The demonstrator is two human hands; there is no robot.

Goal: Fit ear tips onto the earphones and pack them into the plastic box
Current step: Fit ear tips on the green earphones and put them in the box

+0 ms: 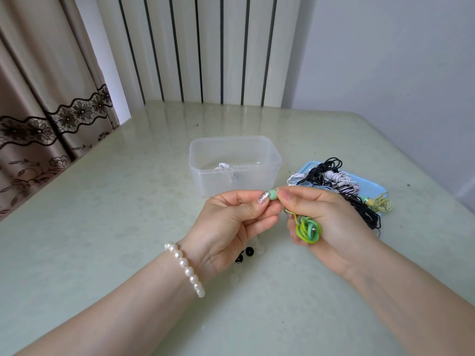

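A green earbud (273, 194) sits between my two hands above the table. My left hand (231, 224) pinches it from the left with thumb and fingers. From the right, my right hand (326, 222) pinches the same earbud and also holds its coiled green and yellow cable (307, 231) in the palm. The clear plastic box (235, 164) stands behind my hands with a white earphone (226, 169) inside. Black ear tips (244, 255) and some clear ear tips (258, 249) lie on the table under my left hand, partly hidden.
A blue lid (370, 185) at the right carries a tangle of black, white, striped and yellow earphones (334, 178). The pale green table (102, 201) spreads all around. A curtain hangs at the left and a radiator stands behind the table.
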